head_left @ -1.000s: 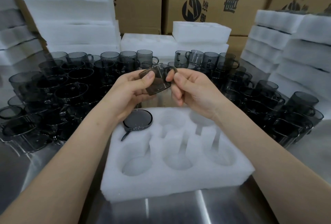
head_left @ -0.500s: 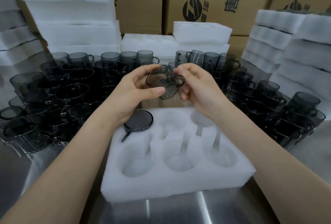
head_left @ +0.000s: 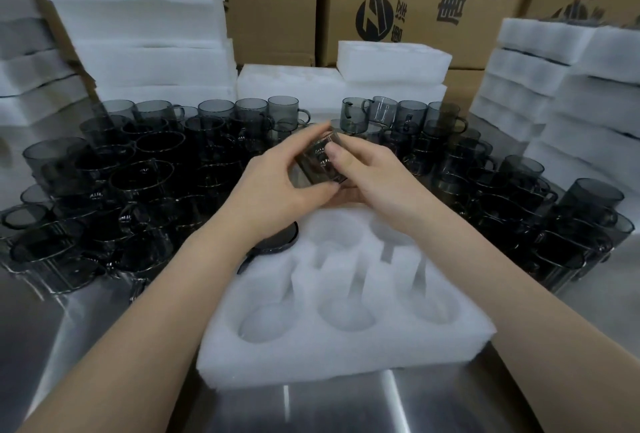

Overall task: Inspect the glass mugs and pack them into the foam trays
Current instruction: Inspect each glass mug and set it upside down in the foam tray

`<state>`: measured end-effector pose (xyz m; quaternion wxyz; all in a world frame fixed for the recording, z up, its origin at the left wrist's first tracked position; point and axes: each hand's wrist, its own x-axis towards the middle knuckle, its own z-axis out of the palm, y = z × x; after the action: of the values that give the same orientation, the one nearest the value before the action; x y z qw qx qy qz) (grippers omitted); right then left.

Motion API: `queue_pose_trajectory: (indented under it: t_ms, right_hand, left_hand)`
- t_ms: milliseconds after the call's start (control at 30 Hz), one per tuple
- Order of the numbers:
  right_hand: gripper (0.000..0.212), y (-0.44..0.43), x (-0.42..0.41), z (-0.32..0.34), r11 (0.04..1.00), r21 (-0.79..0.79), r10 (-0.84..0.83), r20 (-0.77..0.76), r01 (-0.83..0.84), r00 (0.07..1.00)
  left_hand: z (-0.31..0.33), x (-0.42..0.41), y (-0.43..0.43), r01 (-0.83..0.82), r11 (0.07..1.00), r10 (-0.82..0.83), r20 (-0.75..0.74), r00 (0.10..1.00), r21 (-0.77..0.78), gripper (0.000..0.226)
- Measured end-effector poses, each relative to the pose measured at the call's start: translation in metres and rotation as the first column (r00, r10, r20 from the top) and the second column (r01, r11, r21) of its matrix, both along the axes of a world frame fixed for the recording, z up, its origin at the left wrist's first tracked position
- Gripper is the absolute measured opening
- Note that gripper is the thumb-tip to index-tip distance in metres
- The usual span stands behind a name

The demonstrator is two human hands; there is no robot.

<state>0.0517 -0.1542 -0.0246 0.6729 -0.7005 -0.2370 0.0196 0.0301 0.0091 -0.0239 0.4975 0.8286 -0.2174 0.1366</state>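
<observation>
Both hands hold one smoky glass mug (head_left: pixel 319 165) in the air above the far edge of the foam tray (head_left: pixel 346 349), near the middle of the scene. The left hand (head_left: pixel 277 190) grasps it from the left with curled fingers, its thumb lying along the near side. The right hand (head_left: pixel 375 183) grasps it from the right, thumb pressed on the upper wall and fingers tucked underneath. The mug is tipped well off upright, its long axis running roughly from near to far and rising toward the far end. Motion blur and the dark glass make it hard to say which end is the mouth, and its handle cannot be made out between the fingers.

The tray lies on the steel table (head_left: pixel 104 335) with round wells in two rows. A packed mug (head_left: pixel 282 242) sits in the far left well, mostly hidden behind the left wrist, only an arc of rim and a bit of handle showing. The far middle and far right wells are partly covered by the hands.

Loose mugs (head_left: pixel 145 169) crowd the table to the left and right of the tray, overlapping so that single ones are hard to separate. Foam stacks (head_left: pixel 138 52) stand on the left, the right and at the far side, cut off by the picture's edges, with cardboard boxes (head_left: pixel 433 0) behind them
</observation>
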Motion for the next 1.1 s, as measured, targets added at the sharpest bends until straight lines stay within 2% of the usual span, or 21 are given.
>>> queue_pose_trajectory:
  t_ms: [67, 133, 333, 400, 533, 600, 700, 800, 1000, 1100]
  right_hand:
    - [0.019, 0.001, 0.0, -0.002, 0.998, -0.033, -0.057, 0.078, 0.059, 0.995]
    - [0.022, 0.0, 0.001, -0.003, 0.994, -0.041, -0.101, 0.08, 0.104, 0.992]
    - [0.031, -0.003, 0.002, 0.003, 0.981, 0.177, -0.051, -0.171, 0.081, 0.984]
    - [0.034, -0.006, 0.004, 0.006, 0.98, 0.199, 0.024, -0.225, 0.022, 0.974]
    - [0.057, -0.01, 0.004, 0.01, 0.963, 0.205, 0.235, -0.333, -0.173, 0.913]
    - [0.053, -0.009, 0.003, 0.012, 0.972, 0.177, 0.202, -0.315, -0.152, 0.927]
    - [0.048, -0.006, 0.002, 0.009, 0.99, 0.139, 0.039, -0.268, -0.002, 0.963]
    - [0.043, 0.0, 0.002, 0.004, 0.989, 0.109, -0.075, -0.213, 0.1, 0.974]
    - [0.029, -0.005, 0.003, 0.007, 0.963, 0.259, -0.007, -0.237, 0.07, 0.972]
    - [0.045, -0.008, 0.003, 0.009, 0.968, 0.249, 0.101, -0.279, -0.03, 0.955]
  left_hand:
    - [-0.002, 0.0, -0.001, -0.056, 0.997, 0.054, 0.034, 0.998, 0.046, 0.082]
    - [-0.003, 0.001, -0.001, -0.095, 0.993, 0.089, 0.083, 0.993, 0.067, 0.078]
    - [-0.003, -0.001, 0.0, 0.018, 1.0, -0.018, 0.13, 0.991, 0.0, 0.075]
    - [-0.001, -0.003, 0.0, 0.064, 0.998, -0.06, 0.149, 0.987, -0.017, 0.075]
    - [0.003, -0.006, 0.001, 0.114, 0.993, -0.111, 0.115, 0.987, -0.025, 0.08]
    - [0.002, -0.006, 0.001, 0.075, 0.997, -0.079, 0.167, 0.983, 0.033, 0.075]
    - [0.0, -0.005, -0.002, -0.094, 0.981, 0.035, 0.316, 0.948, 0.172, 0.071]
    - [-0.002, -0.003, -0.005, -0.179, 0.953, 0.098, 0.31, 0.946, 0.244, 0.071]
    - [-0.005, -0.003, -0.001, -0.054, 0.979, -0.008, 0.305, 0.952, 0.197, 0.079]
    - [-0.003, -0.006, -0.002, 0.029, 0.991, -0.067, 0.29, 0.955, 0.132, 0.082]
